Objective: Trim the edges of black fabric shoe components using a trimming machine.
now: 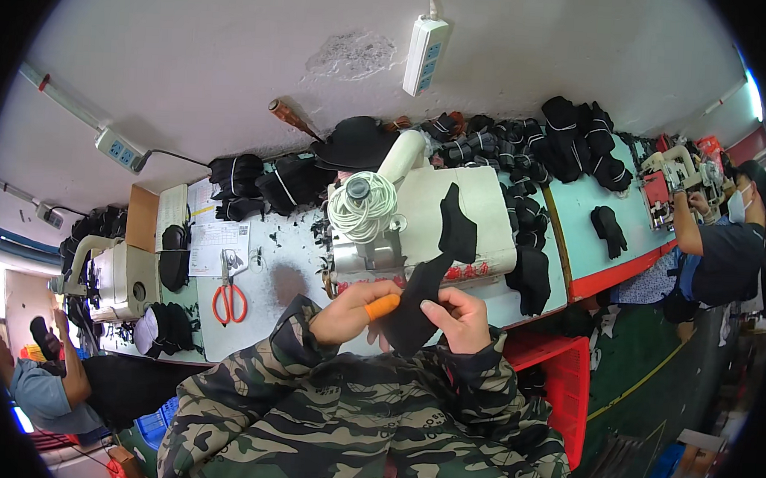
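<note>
In front of my chest I hold a black sock-shaped fabric piece [412, 321], tilted with its narrow end pointing up and away. My left hand [352, 313], with an orange cover on one finger, is closed on its left edge. On the opposite edge my right hand [461, 321] pinches the cloth between thumb and fingers. Just beyond, a second black fabric piece [458, 229] lies on the cream sewing machine [488, 192]. The lower end of that piece meets or overlaps the held one; I cannot tell which.
Red-handled scissors [229, 302] lie on papers at left. Coiled white cord [363, 208] hangs on the machine. Bundled black pieces [567, 136] line the wall. A red crate [564, 392] stands at my right. Co-workers sit at left [47, 387] and right [725, 245].
</note>
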Available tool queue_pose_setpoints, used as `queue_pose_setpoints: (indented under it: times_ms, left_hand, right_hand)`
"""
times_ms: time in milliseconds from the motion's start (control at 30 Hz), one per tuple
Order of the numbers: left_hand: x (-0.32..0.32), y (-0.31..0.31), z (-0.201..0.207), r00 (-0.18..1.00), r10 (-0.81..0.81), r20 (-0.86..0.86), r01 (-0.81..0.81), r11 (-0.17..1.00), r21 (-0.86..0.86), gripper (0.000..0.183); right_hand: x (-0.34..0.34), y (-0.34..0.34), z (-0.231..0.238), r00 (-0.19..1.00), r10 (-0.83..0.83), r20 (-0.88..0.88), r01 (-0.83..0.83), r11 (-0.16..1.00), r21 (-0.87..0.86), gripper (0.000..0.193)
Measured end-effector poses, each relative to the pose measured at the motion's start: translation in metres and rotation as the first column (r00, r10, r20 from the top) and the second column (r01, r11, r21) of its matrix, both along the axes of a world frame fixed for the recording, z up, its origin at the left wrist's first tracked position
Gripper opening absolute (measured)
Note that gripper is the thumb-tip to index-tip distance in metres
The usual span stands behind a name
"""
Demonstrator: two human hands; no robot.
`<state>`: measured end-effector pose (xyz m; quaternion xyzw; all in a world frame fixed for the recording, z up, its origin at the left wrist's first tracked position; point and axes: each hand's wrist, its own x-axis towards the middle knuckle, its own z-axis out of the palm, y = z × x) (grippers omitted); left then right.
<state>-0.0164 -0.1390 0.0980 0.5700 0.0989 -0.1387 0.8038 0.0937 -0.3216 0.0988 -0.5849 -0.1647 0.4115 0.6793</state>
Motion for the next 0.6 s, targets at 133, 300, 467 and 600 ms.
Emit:
queue_pose_setpoints:
  times_ms: [133, 300, 467, 600]
  left_hand:
    - [0.011, 0.002, 0.006, 0.996, 0.027, -0.082, -0.043, 0.978, -0.206, 0.023]
    - [0.024, 0.003, 0.001, 0.994, -0.082, -0.075, 0.068, 0.983, -0.169, 0.037]
    - [0.03, 0.001, 0.004, 0.994, -0.069, -0.09, 0.05, 0.979, -0.196, 0.025]
    - [0.041, -0.009, 0.002, 0.99, -0.081, -0.116, 0.06, 0.982, -0.178, 0.027]
  right_hand:
    - [0.012, -0.005, -0.006, 1.0, -0.005, -0.019, 0.006, 0.999, 0.032, 0.014]
    - [0.029, -0.005, -0.007, 0.998, 0.059, -0.031, -0.059, 0.998, -0.004, 0.014]
    - [0.046, -0.007, -0.01, 0.987, 0.157, 0.035, -0.156, 0.987, -0.04, 0.015]
    - [0.061, -0.009, -0.006, 0.966, 0.204, 0.158, -0.185, 0.974, -0.131, 0.018]
